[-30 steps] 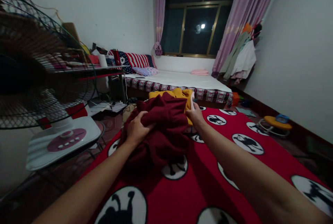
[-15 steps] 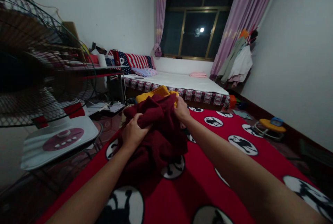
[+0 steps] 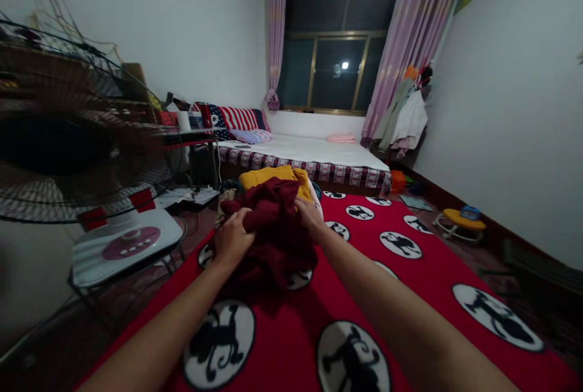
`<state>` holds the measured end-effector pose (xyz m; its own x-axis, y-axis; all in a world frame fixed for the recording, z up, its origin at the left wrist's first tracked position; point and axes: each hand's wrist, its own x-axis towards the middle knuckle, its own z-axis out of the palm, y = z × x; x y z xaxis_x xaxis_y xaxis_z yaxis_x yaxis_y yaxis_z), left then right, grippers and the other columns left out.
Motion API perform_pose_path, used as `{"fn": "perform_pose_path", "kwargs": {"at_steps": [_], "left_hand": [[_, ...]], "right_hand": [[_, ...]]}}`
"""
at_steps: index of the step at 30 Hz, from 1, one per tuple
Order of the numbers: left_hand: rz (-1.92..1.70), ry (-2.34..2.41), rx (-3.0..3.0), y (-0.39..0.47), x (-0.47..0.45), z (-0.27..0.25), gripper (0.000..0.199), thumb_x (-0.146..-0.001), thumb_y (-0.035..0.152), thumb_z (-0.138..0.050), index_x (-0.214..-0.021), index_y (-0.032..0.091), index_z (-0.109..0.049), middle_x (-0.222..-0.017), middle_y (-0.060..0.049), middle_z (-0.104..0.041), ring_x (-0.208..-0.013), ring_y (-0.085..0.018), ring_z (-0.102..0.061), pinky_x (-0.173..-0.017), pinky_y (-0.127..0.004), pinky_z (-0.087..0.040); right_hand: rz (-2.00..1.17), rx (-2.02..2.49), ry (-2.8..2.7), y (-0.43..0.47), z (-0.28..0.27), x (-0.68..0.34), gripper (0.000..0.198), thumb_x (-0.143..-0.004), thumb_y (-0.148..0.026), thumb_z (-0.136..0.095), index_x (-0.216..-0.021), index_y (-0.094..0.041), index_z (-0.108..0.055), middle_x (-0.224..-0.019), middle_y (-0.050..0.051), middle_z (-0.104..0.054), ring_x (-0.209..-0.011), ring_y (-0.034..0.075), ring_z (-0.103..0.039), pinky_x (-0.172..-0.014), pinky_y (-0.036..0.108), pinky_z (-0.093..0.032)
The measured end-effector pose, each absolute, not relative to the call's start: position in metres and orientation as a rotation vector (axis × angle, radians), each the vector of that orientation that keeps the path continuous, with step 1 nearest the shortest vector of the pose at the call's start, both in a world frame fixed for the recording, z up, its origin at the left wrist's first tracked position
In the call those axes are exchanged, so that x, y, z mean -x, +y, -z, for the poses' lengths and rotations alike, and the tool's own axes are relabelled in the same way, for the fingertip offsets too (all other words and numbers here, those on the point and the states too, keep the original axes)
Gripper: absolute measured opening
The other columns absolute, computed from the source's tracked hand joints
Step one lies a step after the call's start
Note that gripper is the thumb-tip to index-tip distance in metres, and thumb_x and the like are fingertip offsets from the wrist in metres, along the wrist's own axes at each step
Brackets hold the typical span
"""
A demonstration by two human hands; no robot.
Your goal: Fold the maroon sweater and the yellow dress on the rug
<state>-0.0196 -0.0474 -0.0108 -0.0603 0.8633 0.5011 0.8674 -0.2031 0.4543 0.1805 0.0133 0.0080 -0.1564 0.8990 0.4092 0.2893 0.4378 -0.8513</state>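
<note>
A bunched maroon garment (image 3: 277, 240) hangs in folds between my two hands, low over the red blanket (image 3: 291, 331) with its round white figure patches. My left hand (image 3: 233, 239) grips a fold on its left side. At the upper right of the cloth, my right hand (image 3: 310, 217) is closed on its edge, fingertips partly hidden. Just behind lies a yellow garment (image 3: 268, 175), partly covered by the maroon one. White and dark cloth shows beside the yellow garment, and a beige piece sits to the left. What kind of garment the maroon one is cannot be made out.
On the left a spinning fan (image 3: 68, 143) stands close, its base on a chair (image 3: 122, 252). Behind it is a cluttered desk (image 3: 200, 132). A bed with a white sheet (image 3: 300, 147) lies beneath the window. A yellow stool (image 3: 458, 219) stands at right.
The view has tilted up and shifted slightly. Both hands still grip the maroon garment, which is bunched more narrowly; more of the yellow and white cloth behind it shows.
</note>
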Motion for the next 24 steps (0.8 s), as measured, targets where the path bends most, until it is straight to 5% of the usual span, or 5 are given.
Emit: {"fn": "perform_pose_path", "kwargs": {"at_steps": [4,9,14,18,24], "left_hand": [[1.272,-1.455,2.725,-0.11,-0.023,0.006,0.045,-0.07,0.026,-0.07,-0.113,0.021,-0.061,-0.113,-0.007,-0.066,-0.103,-0.024,-0.062,-0.091,-0.031,-0.047],[0.761,-0.706,3.611,-0.153,-0.069,-0.005,0.022,-0.08,0.028,-0.064,-0.099,0.02,-0.073,-0.088,-0.001,-0.074,-0.076,-0.015,-0.068,-0.068,-0.019,-0.048],[1.153,-1.114,2.996,-0.069,-0.056,-0.037,0.027,-0.09,0.029,-0.05,-0.104,0.021,-0.071,-0.103,-0.005,-0.072,-0.097,-0.018,-0.064,-0.088,-0.026,-0.046],[0.581,-1.441,2.657,0.026,-0.024,-0.049,0.065,-0.073,0.049,-0.069,-0.132,0.025,-0.055,-0.138,-0.01,-0.051,-0.128,-0.032,-0.044,-0.107,-0.044,-0.033],[0.419,-1.687,2.406,0.049,-0.012,-0.032,0.066,-0.075,0.061,-0.06,-0.129,0.024,-0.052,-0.118,-0.012,-0.063,-0.112,-0.031,-0.058,-0.093,-0.038,-0.044]], "right_hand": [[-0.833,1.002,-1.498,-0.036,-0.016,-0.21,0.056,-0.085,-0.056,-0.042,-0.128,-0.023,-0.054,-0.121,0.006,-0.064,-0.11,0.025,-0.06,-0.092,0.04,-0.047],[-0.669,1.24,-1.919,-0.093,0.007,-0.261,0.041,-0.063,-0.023,-0.064,-0.103,-0.023,-0.071,-0.102,0.005,-0.072,-0.1,0.026,-0.063,-0.088,0.035,-0.046],[-0.407,1.777,-1.758,-0.132,0.063,-0.302,0.029,-0.074,-0.033,-0.055,-0.097,-0.025,-0.07,-0.095,0.005,-0.073,-0.089,0.027,-0.066,-0.072,0.031,-0.046],[-0.294,1.868,-1.574,-0.143,0.085,-0.304,0.038,-0.079,-0.034,-0.046,-0.112,-0.028,-0.062,-0.11,0.005,-0.07,-0.092,0.026,-0.066,-0.066,0.029,-0.043],[-0.395,1.788,-1.528,-0.144,0.082,-0.304,0.04,-0.076,-0.034,-0.047,-0.113,-0.025,-0.061,-0.107,0.005,-0.07,-0.091,0.025,-0.066,-0.067,0.029,-0.044]]}}
